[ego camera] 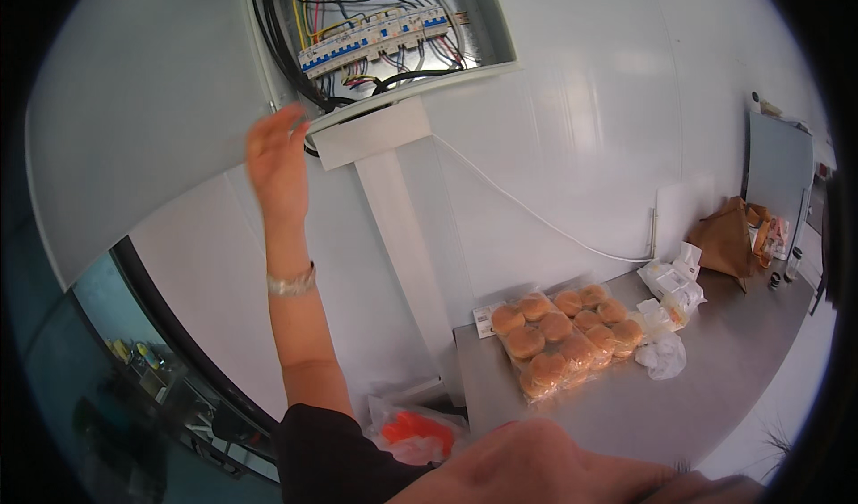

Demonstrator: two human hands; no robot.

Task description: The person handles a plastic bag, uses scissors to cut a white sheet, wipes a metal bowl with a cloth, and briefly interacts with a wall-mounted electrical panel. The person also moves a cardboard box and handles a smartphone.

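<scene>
My left hand (278, 152) is raised beside the lower left corner of a wall-mounted electrical distribution box (415, 88). Its fingers are slightly bent, the thumb stands apart, and nothing shows in it; motion blurs it a little. Whether the fingertips touch the box or its door cannot be told. A pale bracelet (292, 281) circles the wrist. Inside the box, a row of circuit breakers (375, 40) with blue switches sits among coloured wires and thick black cables (271, 41). The grey box door (147, 88) hangs open to the left. My right hand is out of view.
A white cable duct (409, 236) runs down from the box. At the lower right, a metal table (503, 397) bears bagged buns (556, 336), white plastic bags (673, 289) and a brown paper bag (724, 239). A bag with something red (419, 433) lies low beside the table.
</scene>
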